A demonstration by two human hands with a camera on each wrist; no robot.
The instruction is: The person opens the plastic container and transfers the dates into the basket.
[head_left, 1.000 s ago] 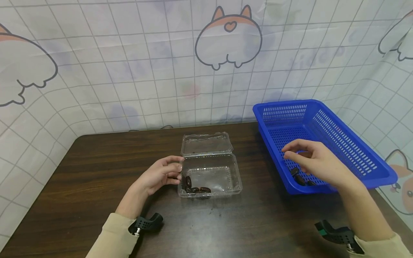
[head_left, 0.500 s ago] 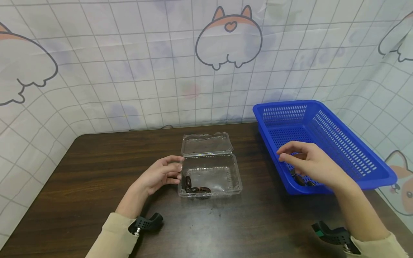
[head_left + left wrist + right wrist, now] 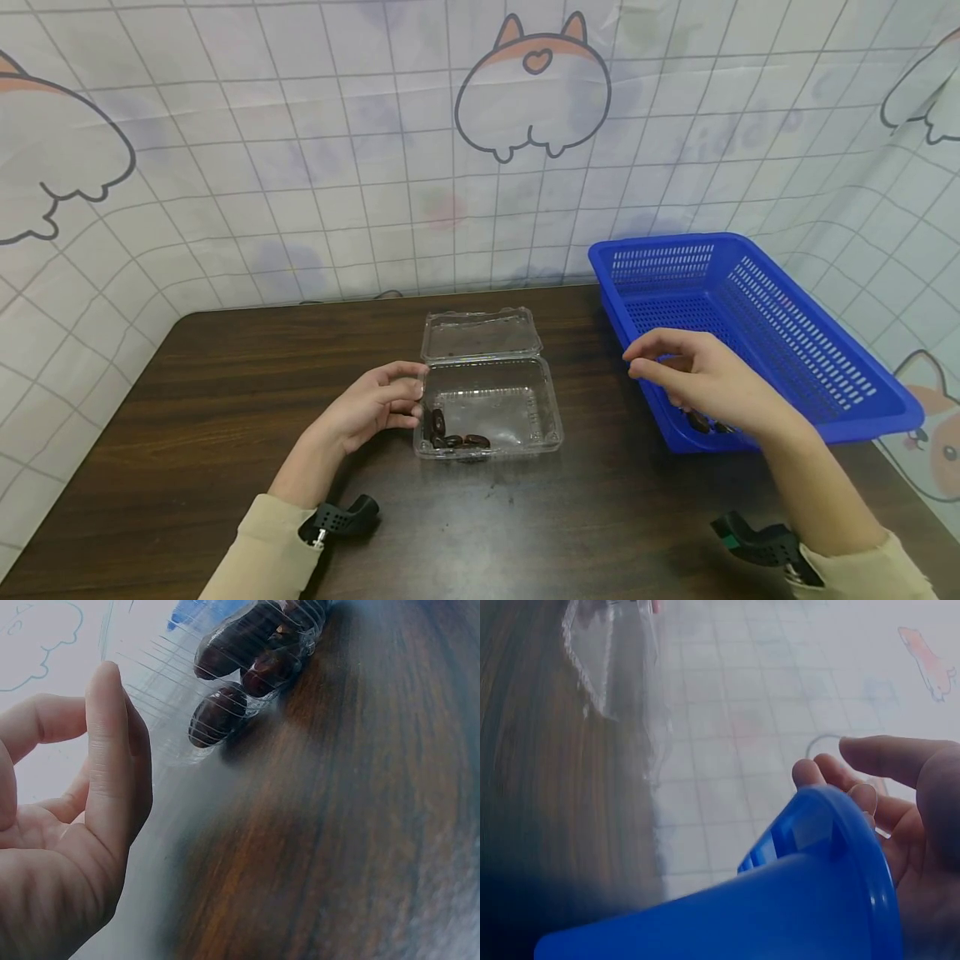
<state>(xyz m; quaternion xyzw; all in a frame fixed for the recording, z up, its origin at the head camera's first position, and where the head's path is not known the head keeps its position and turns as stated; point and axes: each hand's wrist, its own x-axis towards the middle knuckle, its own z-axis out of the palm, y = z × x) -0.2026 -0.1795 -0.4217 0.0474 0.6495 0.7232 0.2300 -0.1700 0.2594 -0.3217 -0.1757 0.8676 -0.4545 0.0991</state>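
Left hand [image 3: 367, 412], fingers loosely bent, touches the left wall of the box [image 3: 513, 417], likely steadying light plastic; lid [image 3: 482, 336] folded back leaves dates [image 3: 477, 441] in the near-left corner reachable. Right hand [image 3: 701, 379] hovers over the left rim of the basket [image 3: 720, 265], thumb and fingertips narrowly apart, nothing seen between; basket dates [image 3: 699, 422] lie in its near-left corner, probably within easy reach there.
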